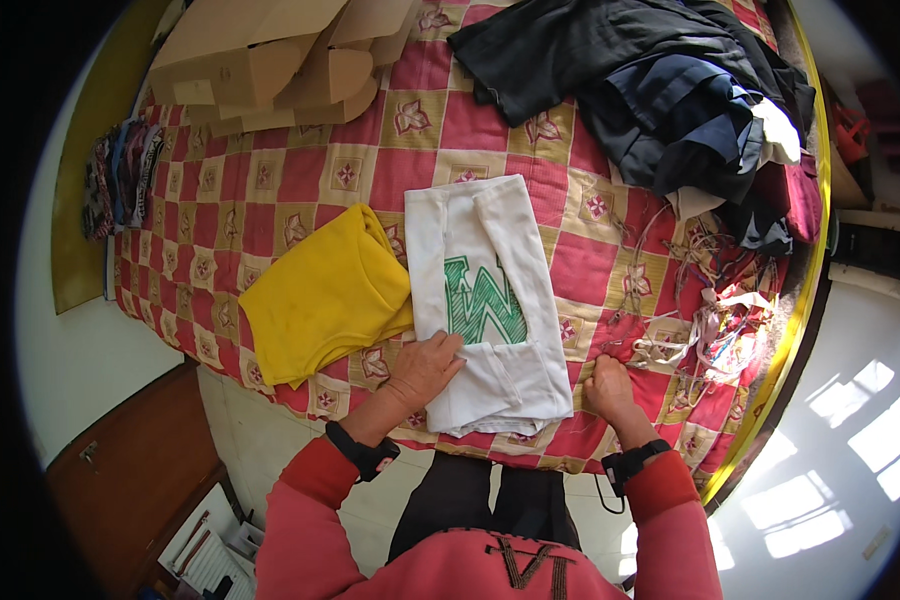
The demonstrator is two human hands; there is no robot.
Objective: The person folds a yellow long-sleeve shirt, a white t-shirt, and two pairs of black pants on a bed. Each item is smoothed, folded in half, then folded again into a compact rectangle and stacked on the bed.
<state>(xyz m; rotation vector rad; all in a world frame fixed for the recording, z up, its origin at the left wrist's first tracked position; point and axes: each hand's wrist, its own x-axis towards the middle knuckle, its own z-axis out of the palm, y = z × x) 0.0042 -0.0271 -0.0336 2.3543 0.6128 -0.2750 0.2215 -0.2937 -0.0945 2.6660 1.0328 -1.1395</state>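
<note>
A white folded sweatshirt (545,290) with a large green print lies in front of me on the bed, its lower part folded up over the print. My left hand (427,370) rests at its left edge, fingers closed on the cloth. Just right of the sweatshirt, my right hand (610,385) is closed near the bedspread; whatever is between its fingertips is too small to make out. Left of the sweatshirt lies a folded yellow garment (330,295), touching its side. A tangle of cloth strips and strings (720,335) spreads right of my right hand.
The bed has a red and beige checked bedspread (220,230). Flattened cardboard boxes (260,70) lie at the far left. Dark clothes (660,110) are heaped at the far right. Several small folded garments (125,175) stand along the left edge. A yellow strip (770,400) borders the right side.
</note>
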